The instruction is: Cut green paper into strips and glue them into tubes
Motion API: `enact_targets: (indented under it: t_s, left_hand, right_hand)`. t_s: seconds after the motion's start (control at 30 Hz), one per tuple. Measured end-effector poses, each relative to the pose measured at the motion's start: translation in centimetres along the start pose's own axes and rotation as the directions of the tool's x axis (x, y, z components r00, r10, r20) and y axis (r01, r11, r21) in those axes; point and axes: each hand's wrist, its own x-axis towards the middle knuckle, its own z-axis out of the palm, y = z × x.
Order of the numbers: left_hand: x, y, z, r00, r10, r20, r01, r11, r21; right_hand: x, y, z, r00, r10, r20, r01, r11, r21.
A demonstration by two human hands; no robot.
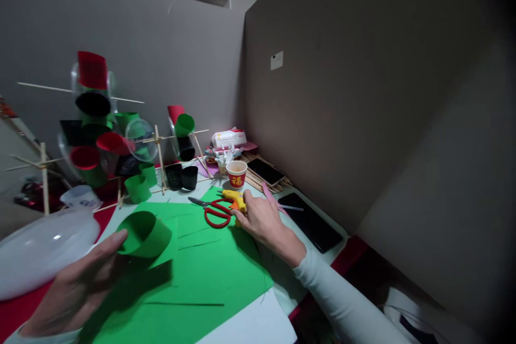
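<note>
My left hand (pixel 76 287) pinches a curled green paper ring (pixel 155 236) by its near edge, above the green sheet. My right hand (pixel 260 217) reaches across the sheet, its fingers closed on a yellow hot glue gun (pixel 237 197) with an orange trigger; the handle is mostly hidden. Red-handled scissors (pixel 217 217) lie next to the glue gun, blades toward the left. Under both hands is a large green paper sheet (pixel 201 269) with several cut or drawn lines.
A stick frame (pixel 159 158) with clear discs and red, black and green paper rings stands at left. A white balloon (pixel 44 252) sits near left. At back are a red paper cup (pixel 236 174), a phone (pixel 266 171) on wooden sticks, a black tablet (pixel 312 223) and grey partitions (pixel 342 91).
</note>
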Motion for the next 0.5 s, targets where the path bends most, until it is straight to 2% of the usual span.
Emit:
enact_targets:
  t_s: [0.1,0.2,0.37,0.5]
  left_hand:
    - [-1.6,0.6,1.4,1.000,0.004,0.007,-0.004,1.000,-0.014]
    - [-2.4,0.9,1.8,0.997,0.046,0.054,-0.045,0.999,-0.019]
    - [-2.6,1.3,0.8,0.988,0.052,0.145,-0.056,0.998,0.019]
    - [-2.5,1.2,-0.5,0.981,0.084,0.178,-0.098,0.992,0.073]
  right_hand:
    - [0.5,-1.4,1.0,0.997,0.049,0.059,-0.046,0.998,-0.051]
    - [1.3,-1.9,1.5,0.990,0.111,0.086,-0.103,0.991,-0.087]
    - [2.1,-1.6,1.8,0.978,0.185,0.100,-0.178,0.982,-0.069]
    - [1.7,-0.8,1.6,0.978,0.194,0.072,-0.198,0.979,0.044]
